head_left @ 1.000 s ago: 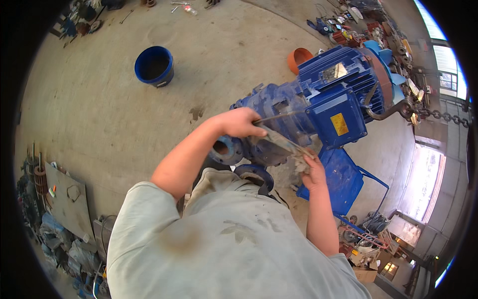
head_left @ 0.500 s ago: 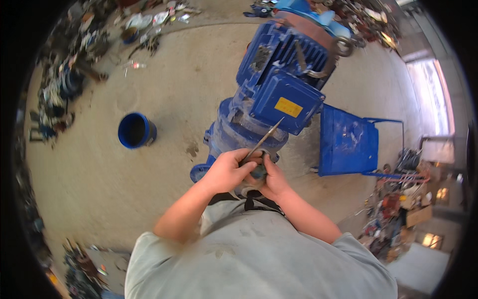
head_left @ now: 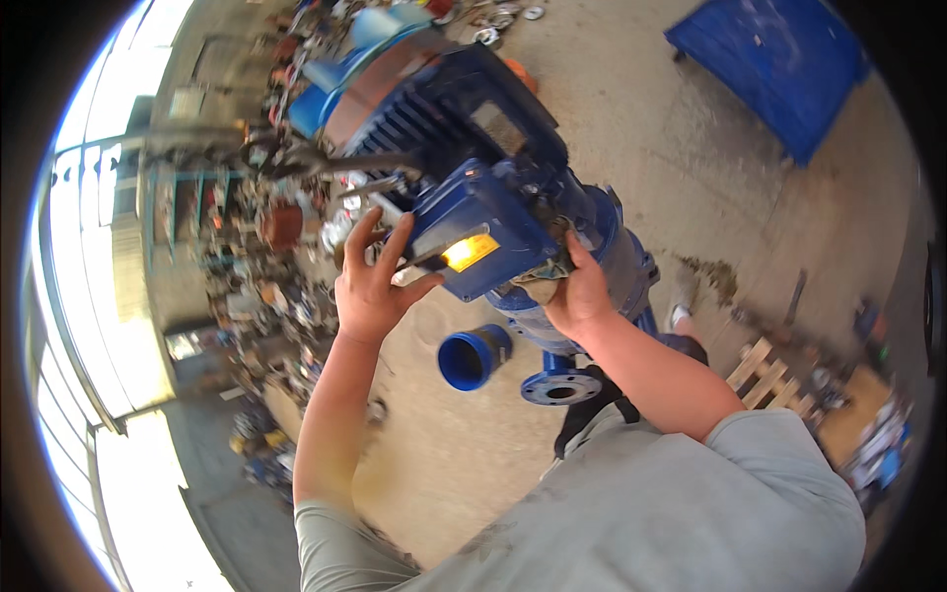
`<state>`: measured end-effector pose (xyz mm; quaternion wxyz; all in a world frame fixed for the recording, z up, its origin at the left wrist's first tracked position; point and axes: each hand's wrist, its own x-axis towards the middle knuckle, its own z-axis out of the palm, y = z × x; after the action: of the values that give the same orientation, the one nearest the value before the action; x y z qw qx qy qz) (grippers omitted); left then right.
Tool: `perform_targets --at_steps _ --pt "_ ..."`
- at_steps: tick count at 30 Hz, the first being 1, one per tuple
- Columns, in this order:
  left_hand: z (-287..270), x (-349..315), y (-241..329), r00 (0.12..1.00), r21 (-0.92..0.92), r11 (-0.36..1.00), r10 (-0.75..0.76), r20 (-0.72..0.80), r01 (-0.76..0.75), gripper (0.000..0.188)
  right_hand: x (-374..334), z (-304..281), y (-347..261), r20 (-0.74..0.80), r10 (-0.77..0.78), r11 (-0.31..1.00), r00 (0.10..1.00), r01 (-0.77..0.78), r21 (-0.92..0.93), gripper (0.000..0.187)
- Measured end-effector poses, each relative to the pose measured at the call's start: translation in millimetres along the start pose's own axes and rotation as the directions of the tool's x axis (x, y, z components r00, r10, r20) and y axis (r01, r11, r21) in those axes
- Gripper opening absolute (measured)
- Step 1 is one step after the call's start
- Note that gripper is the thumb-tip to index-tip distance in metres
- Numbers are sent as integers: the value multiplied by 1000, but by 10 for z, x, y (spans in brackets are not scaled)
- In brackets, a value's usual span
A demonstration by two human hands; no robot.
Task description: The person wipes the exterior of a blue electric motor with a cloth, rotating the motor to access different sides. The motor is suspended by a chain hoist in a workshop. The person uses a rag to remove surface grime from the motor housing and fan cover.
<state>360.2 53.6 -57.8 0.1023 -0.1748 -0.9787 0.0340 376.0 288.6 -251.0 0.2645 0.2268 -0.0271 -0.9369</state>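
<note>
A blue electric motor (head_left: 395, 128) with a gearbox-like body (head_left: 617, 247) stands in front of me. On its side is a blue terminal box (head_left: 498, 222) bearing a yellow label (head_left: 470, 252). My left hand (head_left: 373, 296) is at the box's left edge, fingers spread around a slim, dark pointed tool (head_left: 422, 260) lying between thumb and forefinger. My right hand (head_left: 582, 294) presses a crumpled, dirty rag (head_left: 543, 280) against the box's lower right corner. Part of the rag is hidden by the fingers.
A chain with a hook (head_left: 296, 158) hangs beside the motor. A blue bucket (head_left: 473, 357) and a flanged port (head_left: 560, 387) are below the box. A blue cart (head_left: 774, 69) stands far right, a wooden pallet (head_left: 769, 380) near right. Scrap piles (head_left: 286, 326) line the left.
My hands have parted and moved from close to my body out to the terminal box. The view has swung round, so the bucket and cart appear elsewhere.
</note>
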Motion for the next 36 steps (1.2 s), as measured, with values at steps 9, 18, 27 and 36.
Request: perform_targets --at_steps 9,18,27,36 --pt "325 74 -241 979 -129 971 198 -39 -202 104 133 -123 1244 -101 -268 851 958 186 -491 30" --pt "123 256 -173 979 -534 844 67 194 49 94 195 74 256 -41 -319 827 947 257 -499 26" --pt "-3 274 67 953 -429 885 -52 299 183 86 232 38 238 70 -860 425 506 785 -450 48" --pt "63 273 103 970 -510 859 79 231 51 85 189 -124 1173 82 -253 452 964 193 -871 37"
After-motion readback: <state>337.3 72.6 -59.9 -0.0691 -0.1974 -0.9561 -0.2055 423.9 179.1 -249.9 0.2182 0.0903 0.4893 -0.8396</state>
